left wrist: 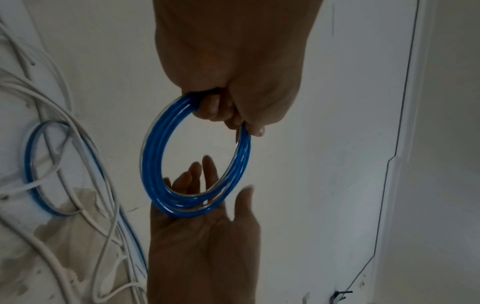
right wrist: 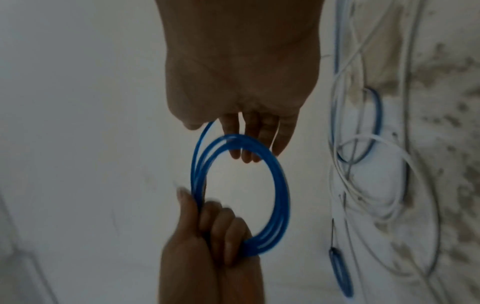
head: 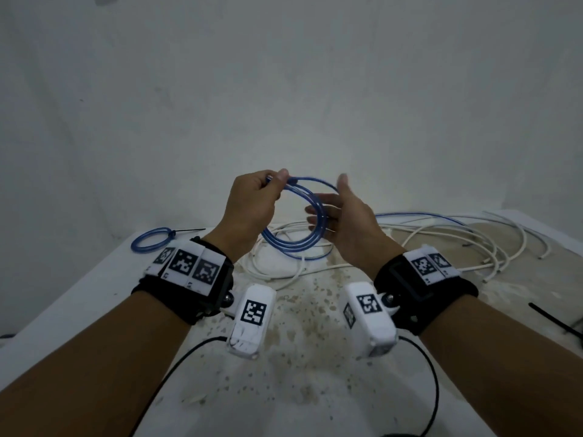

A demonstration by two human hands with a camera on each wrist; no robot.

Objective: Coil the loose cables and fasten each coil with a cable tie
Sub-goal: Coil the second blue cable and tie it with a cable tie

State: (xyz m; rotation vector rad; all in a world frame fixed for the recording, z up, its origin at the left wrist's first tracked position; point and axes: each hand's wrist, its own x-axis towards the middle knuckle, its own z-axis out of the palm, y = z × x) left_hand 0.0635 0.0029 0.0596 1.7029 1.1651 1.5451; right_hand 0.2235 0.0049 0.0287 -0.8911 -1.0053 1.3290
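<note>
A blue cable coil (head: 285, 244) of several loops is held up above the table. My left hand (head: 268, 187) grips its upper left side, thumb and curled fingers pinching the loops together. My right hand (head: 329, 212) is open, fingers straight, and the coil's right side lies across its fingers. In the left wrist view the left hand's fingers (left wrist: 218, 111) curl round the blue cable coil (left wrist: 153, 148), whose far end rests on the open right hand (left wrist: 202, 236). The right wrist view shows straight right fingers (right wrist: 249, 142) behind the blue cable coil (right wrist: 281, 185) and the gripping left hand (right wrist: 207, 236).
A tied blue coil (head: 150, 239) with a black cable tie (head: 187, 231) lies at the table's far left. Loose white cables (head: 441, 238) and one loose blue cable (head: 422, 215) sprawl behind and right of my hands. Another black cable tie (head: 555, 320) lies at the right edge. The stained white table (head: 299, 342) stretches toward me.
</note>
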